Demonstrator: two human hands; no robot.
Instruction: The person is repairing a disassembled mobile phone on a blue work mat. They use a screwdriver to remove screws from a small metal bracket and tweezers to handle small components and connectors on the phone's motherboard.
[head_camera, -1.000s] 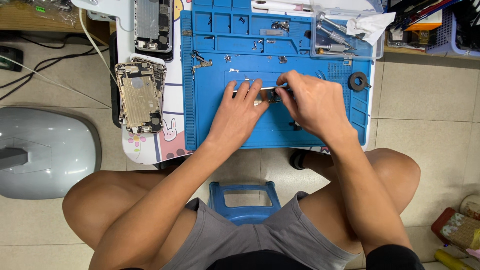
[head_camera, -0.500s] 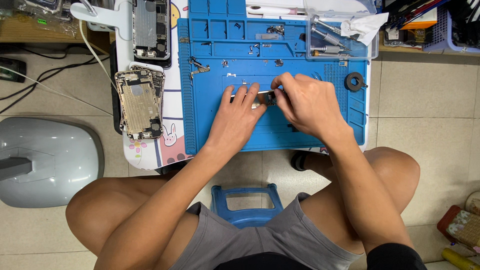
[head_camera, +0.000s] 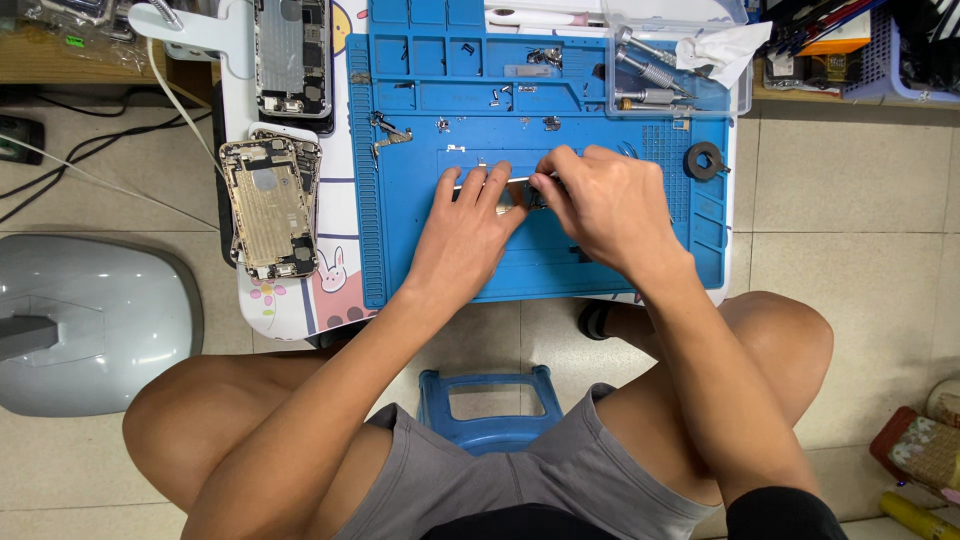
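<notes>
- My left hand (head_camera: 468, 225) lies flat near the middle of the blue work mat (head_camera: 560, 265), fingers spread, pinning a small flat part (head_camera: 512, 194) (too small to tell more).
- My right hand (head_camera: 608, 205) touches the left one on the mat, its grip pinched narrow on a thin tool (head_camera: 533, 181) at that part.
- An opened phone shell (head_camera: 270, 205) lies left of the mat on the tabletop (head_camera: 340, 280).
</notes>
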